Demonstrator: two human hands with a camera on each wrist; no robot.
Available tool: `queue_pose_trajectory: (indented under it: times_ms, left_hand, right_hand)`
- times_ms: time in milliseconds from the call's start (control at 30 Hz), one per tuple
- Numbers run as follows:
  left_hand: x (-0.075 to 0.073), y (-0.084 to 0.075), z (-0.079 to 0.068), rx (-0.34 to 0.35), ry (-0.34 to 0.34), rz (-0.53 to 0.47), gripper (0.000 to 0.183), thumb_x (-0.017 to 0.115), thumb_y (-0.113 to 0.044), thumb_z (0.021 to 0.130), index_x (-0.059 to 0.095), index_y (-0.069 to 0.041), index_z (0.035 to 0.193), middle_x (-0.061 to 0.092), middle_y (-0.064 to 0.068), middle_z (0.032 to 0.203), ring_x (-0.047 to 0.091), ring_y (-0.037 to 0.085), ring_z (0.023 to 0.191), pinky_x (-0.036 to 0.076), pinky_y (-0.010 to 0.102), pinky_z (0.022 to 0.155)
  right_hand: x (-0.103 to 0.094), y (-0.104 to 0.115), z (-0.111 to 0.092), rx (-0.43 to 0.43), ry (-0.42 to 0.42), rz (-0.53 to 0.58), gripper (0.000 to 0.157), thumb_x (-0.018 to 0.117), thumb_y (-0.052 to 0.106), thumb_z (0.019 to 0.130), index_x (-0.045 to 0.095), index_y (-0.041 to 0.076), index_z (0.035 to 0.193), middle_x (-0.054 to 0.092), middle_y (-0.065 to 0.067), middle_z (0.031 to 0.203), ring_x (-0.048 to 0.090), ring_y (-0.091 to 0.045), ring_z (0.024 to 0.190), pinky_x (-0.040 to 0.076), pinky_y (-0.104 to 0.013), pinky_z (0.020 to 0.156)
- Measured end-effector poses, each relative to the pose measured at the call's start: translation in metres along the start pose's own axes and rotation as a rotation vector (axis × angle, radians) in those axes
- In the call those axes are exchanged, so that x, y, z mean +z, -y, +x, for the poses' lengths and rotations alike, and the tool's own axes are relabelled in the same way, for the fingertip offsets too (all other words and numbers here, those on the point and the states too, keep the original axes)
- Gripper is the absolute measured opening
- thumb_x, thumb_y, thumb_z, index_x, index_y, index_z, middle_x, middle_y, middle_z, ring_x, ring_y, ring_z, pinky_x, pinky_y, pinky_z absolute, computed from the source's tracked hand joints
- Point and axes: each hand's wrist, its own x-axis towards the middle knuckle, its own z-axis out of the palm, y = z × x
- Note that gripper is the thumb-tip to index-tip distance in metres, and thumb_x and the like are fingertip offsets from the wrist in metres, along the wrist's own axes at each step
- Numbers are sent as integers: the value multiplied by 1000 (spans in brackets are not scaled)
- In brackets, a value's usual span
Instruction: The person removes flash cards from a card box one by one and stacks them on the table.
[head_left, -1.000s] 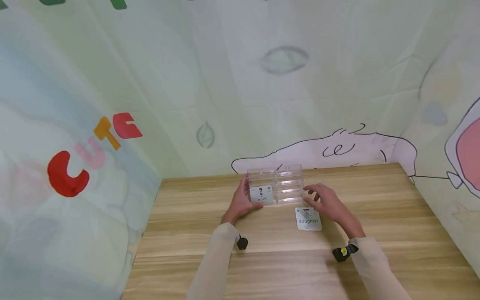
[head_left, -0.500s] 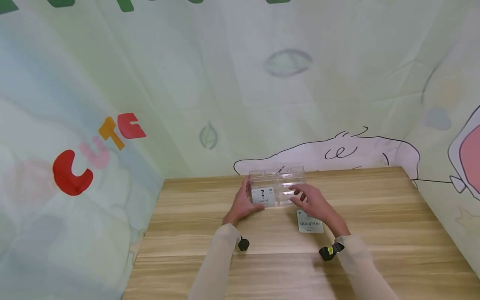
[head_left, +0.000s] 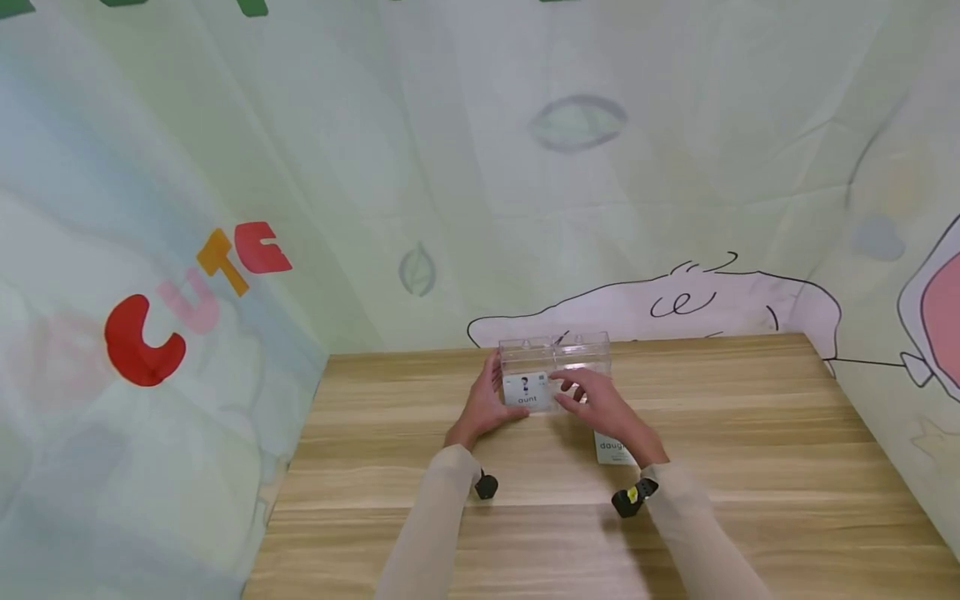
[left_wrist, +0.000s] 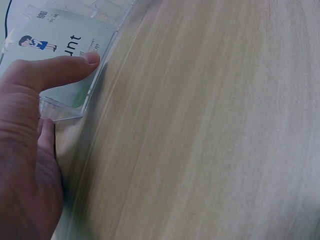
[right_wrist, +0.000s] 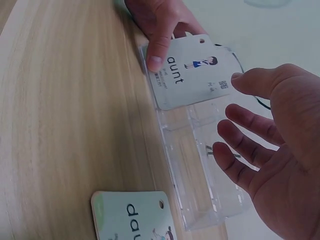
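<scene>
A clear plastic organizer box (head_left: 583, 352) with several compartments stands on the table against the back wall. Upright at its left front is a white flash card (head_left: 527, 386) reading "aunt", with a small figure on it. My left hand (head_left: 482, 410) grips the box's left side, its thumb over the lower part of that card. My right hand (head_left: 604, 410) hovers at the card's right edge, fingers loosely bent and holding nothing; in the right wrist view its thumb tip (right_wrist: 240, 78) is close to the card, contact unclear. Below it lies a "daughter" card (head_left: 611, 450), partly covered by the right arm.
The wooden table (head_left: 540, 542) extends toward me and to both sides. A printed cloth backdrop (head_left: 480, 183) rises directly behind the box. Dark wrist cameras (head_left: 486, 486) sit on both wrists.
My right hand has moved left from beside the box's right end to the "aunt" card, covering more of the "daughter" card. The left hand keeps its hold on the box.
</scene>
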Motion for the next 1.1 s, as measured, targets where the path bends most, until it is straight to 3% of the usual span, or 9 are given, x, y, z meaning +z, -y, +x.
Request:
queue_pose_trajectory:
  times_ms: [367,633,1100]
  left_hand:
    - [0,-1,1,-7,7,21,129,97,-7,69,12,-15,166,33,15,165,35,28,151,32,33,123]
    - [2,1,0,2,10,20,127,96,-7,70,13,-14,165,33,18,165,35,31,151,31,38,124]
    - [-1,2,0,-4,13,23,129,96,-7,70,10,-15,166,32,16,166,34,27,151,31,33,124]
  right_hand:
    - [10,-3,5,47,9,8,41,70,12,100,63,7,140,69,-13,116,65,-18,86,60,-32,75]
    - [10,-3,6,82,23,14,41,69,14,100,63,8,141,70,-14,113,64,-17,84,59,-31,71]
    - [13,1,6,100,10,9,38,69,14,101,65,10,138,69,-13,117,64,-19,87,59,-32,74]
